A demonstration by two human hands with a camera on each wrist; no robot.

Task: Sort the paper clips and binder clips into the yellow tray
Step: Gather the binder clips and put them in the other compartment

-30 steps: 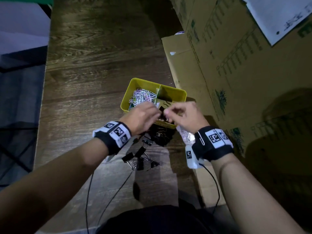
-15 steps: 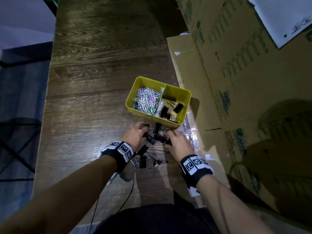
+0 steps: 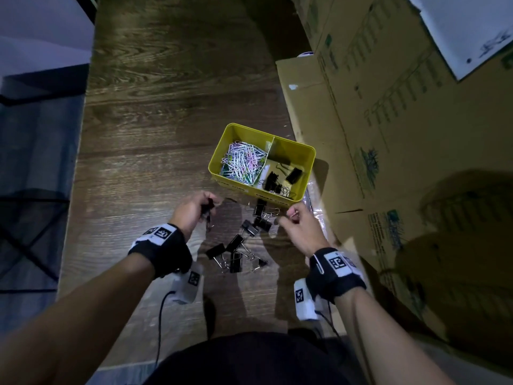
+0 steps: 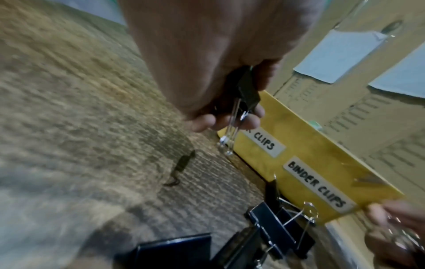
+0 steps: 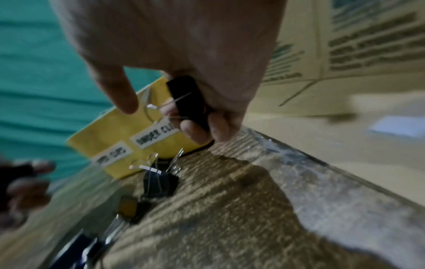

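A yellow tray point(image 3: 304, 177) is seen on the wooden desk point(image 3: 155, 112), just beside the cardboard boxes point(image 3: 402, 120); it is split in two by a divider, with coloured paper clips point(image 3: 243, 162) piled in the left compartment and a few black binder clips point(image 3: 280, 179) lying in the right one; two labels are stuck on its near wall (one is read as "BINDER CLIPS" in the left wrist view, the other is partly hidden). A loose heap of binder clips point(image 3: 238, 245) is left on the desk between the hands, near the tray's front wall. A black binder clip point(image 4: 247, 91) is pinched in the left hand point(image 3: 193, 213), fingers curled round it, wire handles hanging down; a second black binder clip point(image 5: 187, 100) is gripped in the right hand point(image 3: 301, 229), fingers closed on it; both hands are held above the desk, short of the tray. Black wrist bands with printed markers are worn on both arms.
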